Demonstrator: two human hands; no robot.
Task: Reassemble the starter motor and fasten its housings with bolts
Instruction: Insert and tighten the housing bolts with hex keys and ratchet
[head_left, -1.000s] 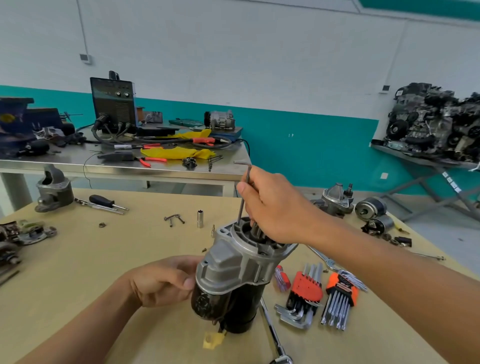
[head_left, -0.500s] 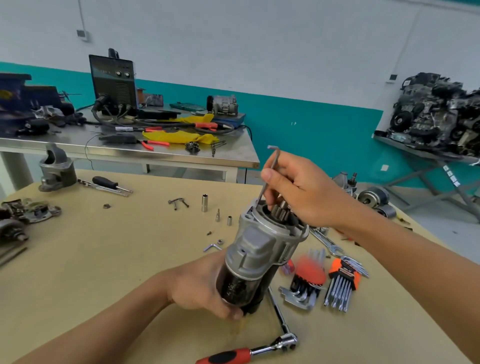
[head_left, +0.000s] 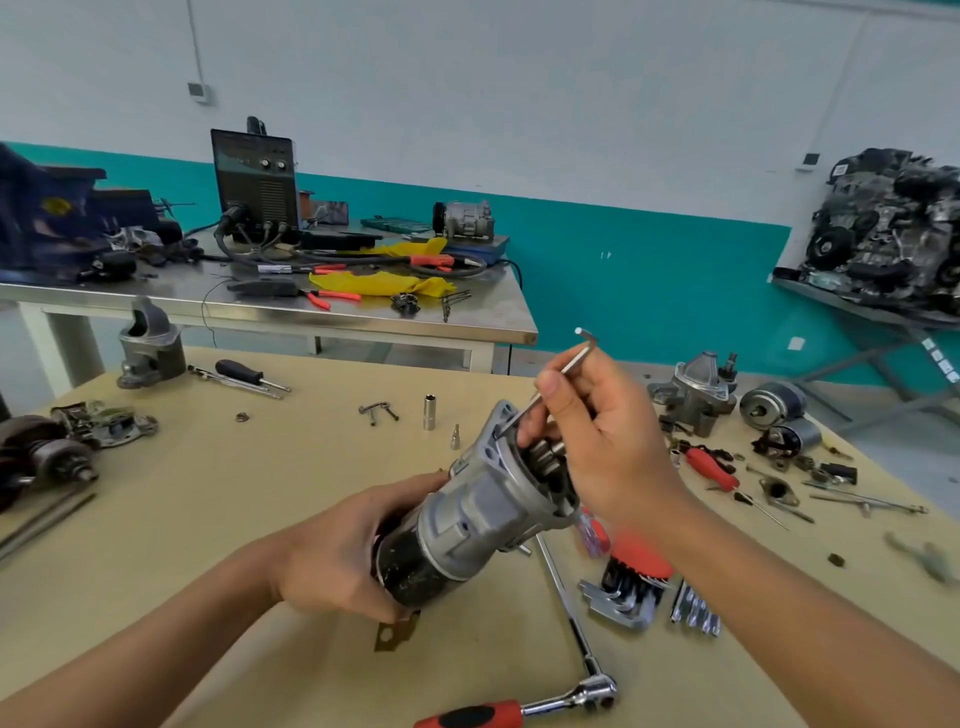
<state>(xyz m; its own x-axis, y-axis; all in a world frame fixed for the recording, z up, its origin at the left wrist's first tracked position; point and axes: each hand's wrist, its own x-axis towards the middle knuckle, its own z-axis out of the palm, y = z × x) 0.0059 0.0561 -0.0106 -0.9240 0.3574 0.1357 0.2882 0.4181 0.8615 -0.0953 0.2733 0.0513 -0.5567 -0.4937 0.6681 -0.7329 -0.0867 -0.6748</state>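
The starter motor (head_left: 478, 519) is lifted off the tan table and tilted up to the right, its grey nose housing above its black body. My left hand (head_left: 343, 551) grips the black body from the left. My right hand (head_left: 597, 447) pinches a slim L-shaped hex key (head_left: 563, 371), whose long end runs down into the rim of the nose housing. The pinion gear shows inside the housing mouth, partly behind my right fingers.
A red-handled ratchet (head_left: 566, 691) and hex key sets (head_left: 634, 592) lie on the table (head_left: 182, 519) below the motor. A socket (head_left: 429, 411), loose bolts (head_left: 378, 411), a screwdriver (head_left: 249, 373), a spare housing (head_left: 149, 345) and other starter parts (head_left: 696, 392) lie around. A steel bench (head_left: 467, 317) stands behind.
Both hands have lifted the motor off the table and tilted it to the right. The hex key stayed in the housing rim and leans with it. The ratchet came into view.
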